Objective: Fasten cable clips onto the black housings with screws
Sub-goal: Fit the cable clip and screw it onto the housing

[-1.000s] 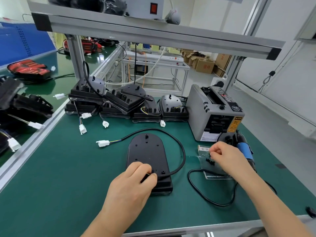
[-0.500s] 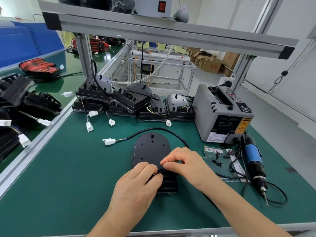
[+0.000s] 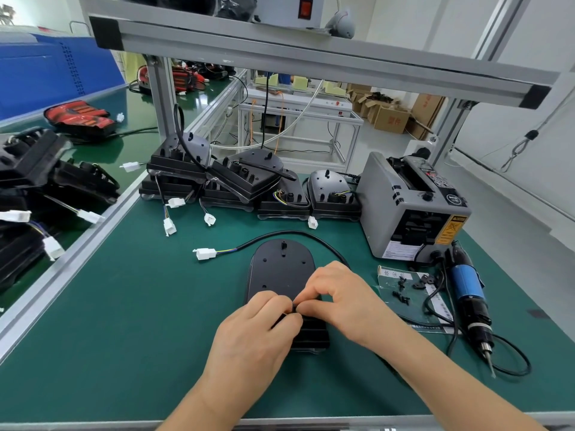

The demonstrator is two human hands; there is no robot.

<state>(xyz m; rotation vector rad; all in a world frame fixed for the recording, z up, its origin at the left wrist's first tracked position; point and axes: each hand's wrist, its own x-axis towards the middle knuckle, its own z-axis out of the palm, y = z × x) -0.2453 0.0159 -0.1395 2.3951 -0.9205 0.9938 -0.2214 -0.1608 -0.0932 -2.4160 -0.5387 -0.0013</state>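
- The black housing (image 3: 281, 269) is laid flat on the green mat (image 3: 124, 306), a bit right of the middle and close to the front edge, rounded end pointed away.
- Its near end is covered by both hands, which are brought together fingertip to fingertip right above it.
- The left hand (image 3: 249, 334) is curled, and the black cable (image 3: 292, 233) looks to be pinched under its thumb where it crosses the housing.
- The right hand (image 3: 339, 303) is curled too, with a small black bit (image 3: 295, 310) nipped between thumb and forefinger. Pretty much hidden, so what exactly it is can't be told.
- The cable is looped round the far end of the housing and finished in a white connector (image 3: 205, 254), left lying on the mat to the left.
- Just right of the housing, a printed sheet (image 3: 389, 276) is spread out, with a few loose black clips (image 3: 403, 283) scattered on it.
- An electric screwdriver (image 3: 466, 284) with a blue body is laid beside the sheet, tip toward the front edge, its cord curled on the mat.
- A grey tape dispenser (image 3: 410, 206) is parked behind that, at the back right.
- More housings (image 3: 249, 185) are stacked in a row along the back of the mat, white plugs dangling off them.
- Further black units (image 3: 46, 181) are piled on the neighbouring bench to the left.
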